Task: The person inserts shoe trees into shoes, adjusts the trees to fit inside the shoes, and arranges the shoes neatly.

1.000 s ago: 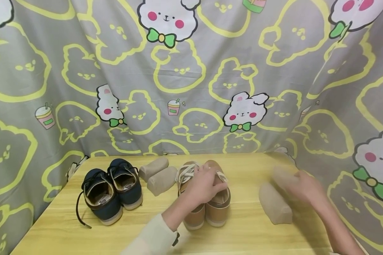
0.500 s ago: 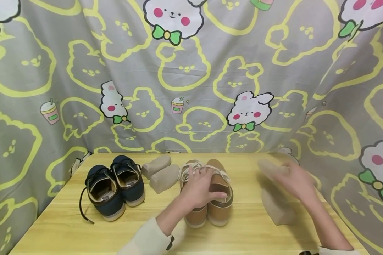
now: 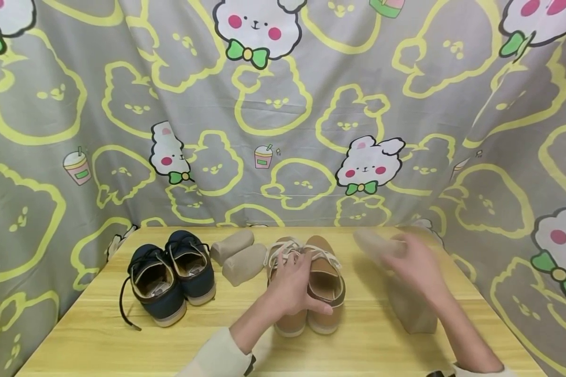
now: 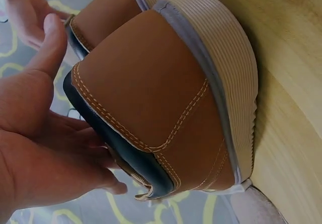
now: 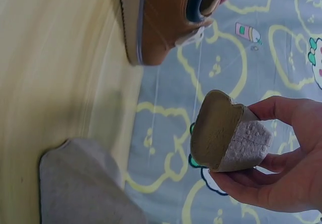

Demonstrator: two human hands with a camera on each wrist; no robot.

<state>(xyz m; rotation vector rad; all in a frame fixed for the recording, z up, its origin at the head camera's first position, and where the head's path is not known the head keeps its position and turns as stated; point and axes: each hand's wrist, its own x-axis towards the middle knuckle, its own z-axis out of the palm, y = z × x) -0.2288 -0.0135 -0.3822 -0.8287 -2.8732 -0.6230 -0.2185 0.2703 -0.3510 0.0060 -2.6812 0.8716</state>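
Observation:
A pair of brown lace-up shoes [image 3: 324,320] stands side by side mid-table, heels toward me. Over the left shoe lies my left hand [image 3: 290,287], fingers at the laces and thumb stretched toward the right shoe's opening. In the left wrist view the thumb stands off the heel [image 4: 146,78]. To the right, my right hand [image 3: 420,267] holds a beige moulded-pulp shoe insert [image 5: 229,136] above the table, pinched between thumb and fingers. It is blurred in the head view. A second shoe insert [image 3: 417,314] lies on the table beneath that hand, partly hidden by it.
A pair of navy shoes [image 3: 162,309] with a loose dark lace stands at the left. Between the pairs lie two more beige inserts [image 3: 245,265]. A cartoon-print curtain [image 3: 283,120] rises behind the wooden table [image 3: 217,351] and along its sides.
My right hand has carried the shoe insert leftward, closer to the brown shoes. My left hand has stayed over the shoes, its thumb shifting slightly. The view has tilted and shifted a little.

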